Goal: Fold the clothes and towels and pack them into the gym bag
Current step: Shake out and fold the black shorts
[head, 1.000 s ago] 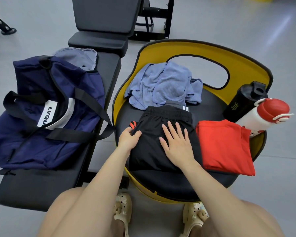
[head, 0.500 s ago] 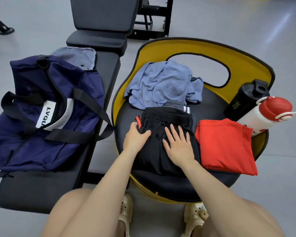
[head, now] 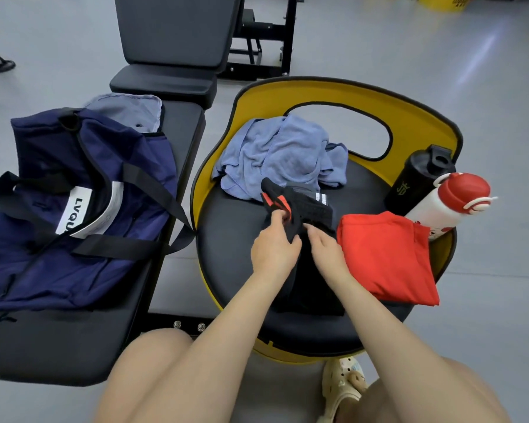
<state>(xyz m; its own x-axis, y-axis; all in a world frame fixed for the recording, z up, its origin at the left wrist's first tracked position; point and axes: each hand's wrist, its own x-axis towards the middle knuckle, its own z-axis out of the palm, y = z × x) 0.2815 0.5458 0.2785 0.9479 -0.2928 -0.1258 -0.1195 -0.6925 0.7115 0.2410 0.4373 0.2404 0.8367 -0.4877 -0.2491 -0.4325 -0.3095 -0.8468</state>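
Note:
Black shorts (head: 310, 209) with red trim lie on the round black seat of a yellow chair (head: 235, 233). My left hand (head: 274, 247) grips their left edge and lifts it off the seat. My right hand (head: 326, 250) holds the shorts beside it, fingers curled into the cloth. A crumpled light-blue towel (head: 281, 154) lies behind the shorts. A folded red shirt (head: 385, 257) sits on the seat to the right. The navy gym bag (head: 74, 209) lies open on a black bench to the left.
A black shaker bottle (head: 416, 178) and a white bottle with a red cap (head: 452, 199) lean at the chair's right rim. The black bench (head: 58, 346) runs along the left. My knees and a beige clog (head: 345, 386) show at the bottom.
Both hands lay flat on the shorts before. Now they grip the cloth and the left side of the shorts is raised and bunched toward the middle.

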